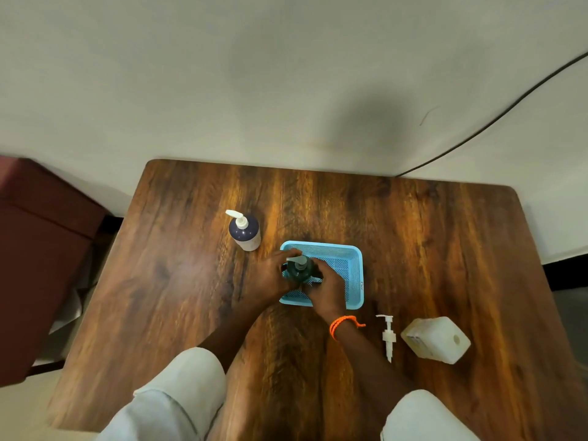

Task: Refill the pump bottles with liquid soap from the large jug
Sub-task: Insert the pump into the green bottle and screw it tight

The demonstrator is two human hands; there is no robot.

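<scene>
A dark pump bottle (299,271) stood upright in the left part of a light-blue mesh basket (354,275) near the centre of a wooden table (429,249), its pale pump head pointing left. The left hand (270,276) gripped the bottle from the left, fingers curled round its far side. The right hand (324,289) held it from the right and near side, fingers wrapped against the body; an orange cord bracelet (345,324) circled that wrist. A second pump bottle (245,232), dark-shouldered with a pale lower body and white pump, stood upright to the far left of the basket, apart from it. A loose white pump with its tube (388,337) lay flat on the table to the near right of the basket. Just right of that pump, a translucent white jug (436,340) lay on the table, its round opening facing right. Pale sleeves (178,386) showed at the near edge.
</scene>
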